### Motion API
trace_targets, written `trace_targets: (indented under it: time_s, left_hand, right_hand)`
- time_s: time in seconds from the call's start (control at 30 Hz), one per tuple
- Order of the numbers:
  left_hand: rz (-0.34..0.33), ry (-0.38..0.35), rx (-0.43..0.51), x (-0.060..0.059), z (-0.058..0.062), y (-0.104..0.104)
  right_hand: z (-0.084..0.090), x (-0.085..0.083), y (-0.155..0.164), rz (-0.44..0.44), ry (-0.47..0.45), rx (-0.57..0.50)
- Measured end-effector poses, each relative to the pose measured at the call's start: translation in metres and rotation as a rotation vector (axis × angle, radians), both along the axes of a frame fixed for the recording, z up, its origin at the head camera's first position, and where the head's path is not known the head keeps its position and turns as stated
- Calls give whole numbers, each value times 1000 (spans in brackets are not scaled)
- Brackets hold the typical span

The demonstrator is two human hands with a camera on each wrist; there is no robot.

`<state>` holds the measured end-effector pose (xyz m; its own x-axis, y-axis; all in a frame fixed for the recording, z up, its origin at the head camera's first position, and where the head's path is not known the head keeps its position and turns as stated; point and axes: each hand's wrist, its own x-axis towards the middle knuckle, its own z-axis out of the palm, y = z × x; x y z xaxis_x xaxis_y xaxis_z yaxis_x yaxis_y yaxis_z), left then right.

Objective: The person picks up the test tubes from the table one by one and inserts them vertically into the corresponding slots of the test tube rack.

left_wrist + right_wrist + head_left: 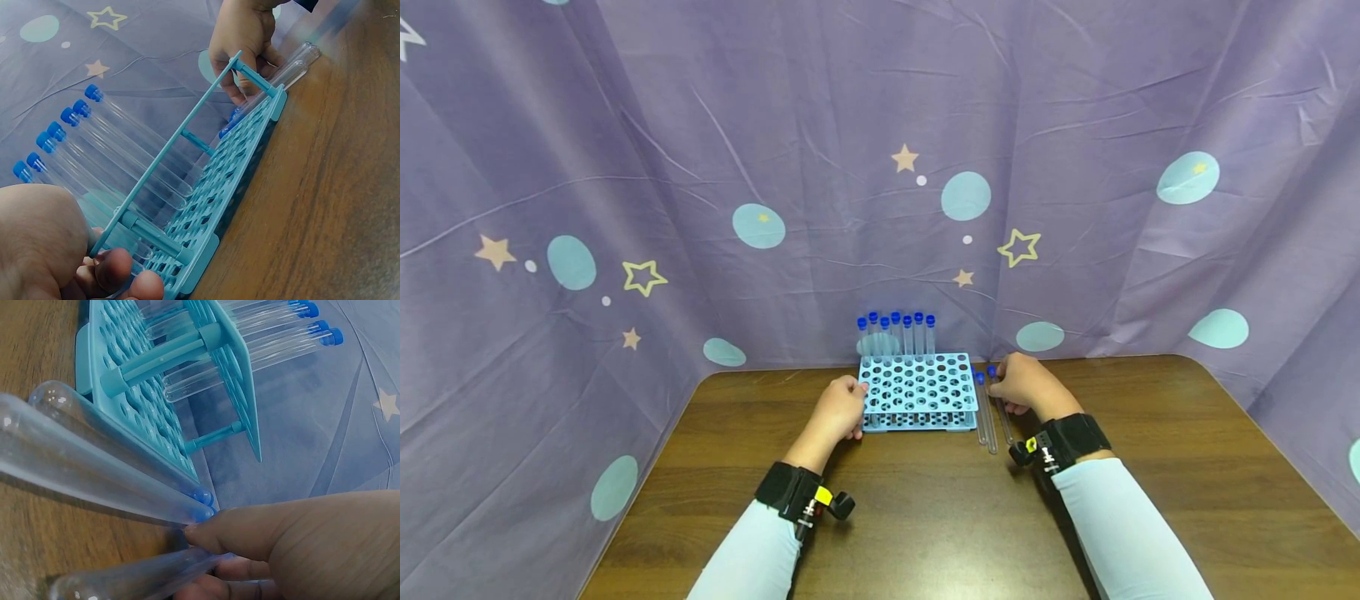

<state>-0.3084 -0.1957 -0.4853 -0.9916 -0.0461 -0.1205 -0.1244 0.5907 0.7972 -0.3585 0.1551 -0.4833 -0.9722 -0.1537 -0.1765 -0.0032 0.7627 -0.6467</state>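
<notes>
Clear blue-capped test tubes (991, 412) are lying on the brown wooden table (1150, 433) near its back edge, right hand (1026, 385) pinching one. Left hand (838, 408) is gripping the light-blue plastic rack (919, 392) beside them.

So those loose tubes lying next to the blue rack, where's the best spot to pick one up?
Probably near the blue cap end of a loose tube, coming from above: the tubes lie flat on the table beside the rack, close together, so a fingertip pinch suits. The right hand is there.
</notes>
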Motion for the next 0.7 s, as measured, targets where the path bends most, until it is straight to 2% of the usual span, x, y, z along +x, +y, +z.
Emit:
trace_targets:
  time_s: [0.4, 0.7]
  left_hand:
    - [-5, 7, 1, 1, 1, 0]
    - [-6, 10, 2, 0, 1, 0]
  right_hand:
    - [0, 0, 0, 5, 3, 0]
    - [1, 2, -2, 6, 21, 44]
